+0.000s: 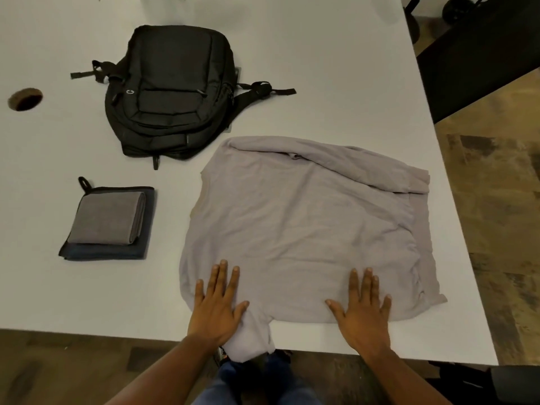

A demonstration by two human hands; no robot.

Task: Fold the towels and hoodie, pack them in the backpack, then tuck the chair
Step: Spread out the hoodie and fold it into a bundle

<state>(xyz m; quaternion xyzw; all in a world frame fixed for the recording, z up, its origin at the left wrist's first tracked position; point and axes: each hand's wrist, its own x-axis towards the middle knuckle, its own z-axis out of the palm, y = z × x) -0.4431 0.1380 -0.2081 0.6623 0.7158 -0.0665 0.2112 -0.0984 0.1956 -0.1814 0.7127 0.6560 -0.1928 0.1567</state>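
A pale grey hoodie (306, 223) lies spread on the white table (336, 68), its sleeves folded in and one part hanging over the near edge. My left hand (217, 302) and my right hand (363, 308) press flat on its near hem, fingers straight. Left of the hoodie sits a folded grey towel (108, 219) stacked on a folded dark blue towel (117, 251). The black backpack (172, 89) lies flat and zipped behind them, straps trailing to both sides.
A round cable hole (24, 99) opens in the table at far left. A black chair (479, 54) stands beyond the table's far right corner. Part of another dark chair (514, 381) shows at bottom right. Wood-pattern floor (496, 200) runs along the right edge.
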